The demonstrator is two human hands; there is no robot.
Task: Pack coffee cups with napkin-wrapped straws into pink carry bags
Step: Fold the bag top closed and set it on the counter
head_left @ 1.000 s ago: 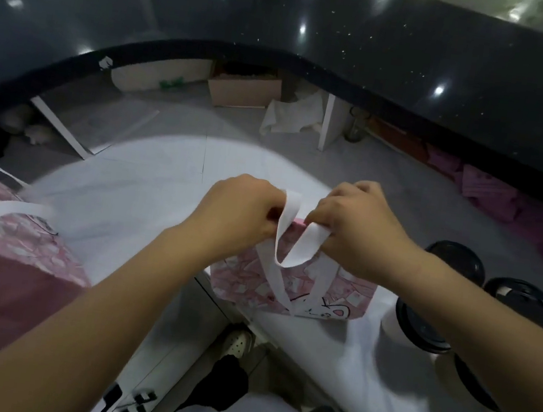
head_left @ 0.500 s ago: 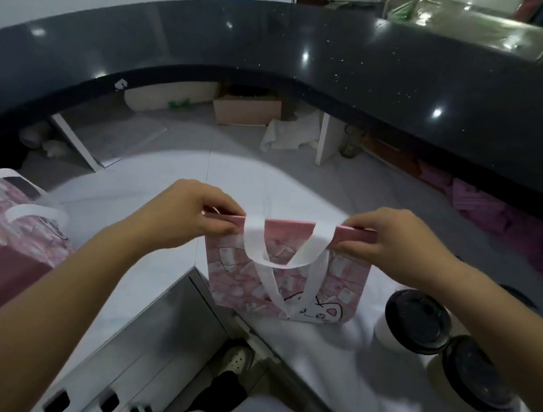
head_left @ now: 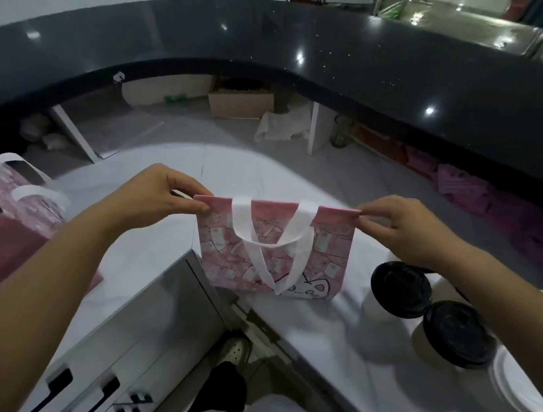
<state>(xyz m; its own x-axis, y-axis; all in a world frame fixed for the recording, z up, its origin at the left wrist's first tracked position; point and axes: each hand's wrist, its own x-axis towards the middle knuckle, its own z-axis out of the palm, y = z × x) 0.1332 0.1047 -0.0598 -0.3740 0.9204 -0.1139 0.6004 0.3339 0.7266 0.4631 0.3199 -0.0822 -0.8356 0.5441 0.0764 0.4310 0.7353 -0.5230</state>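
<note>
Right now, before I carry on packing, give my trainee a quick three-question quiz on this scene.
1. True or false: the pink bag is pinched at both top corners, by the left hand and the right hand.
2. How many black-lidded cups stand on the white counter by the right arm?
3. The second pink bag lies: A) far left, B) on the black counter.

Key: 1 true; 2 two; 3 A.

A café service area: curved black counter (head_left: pixel 318 49), lidded takeaway coffee cups (head_left: pixel 400 288), steel sink (head_left: pixel 460 19) behind.
</note>
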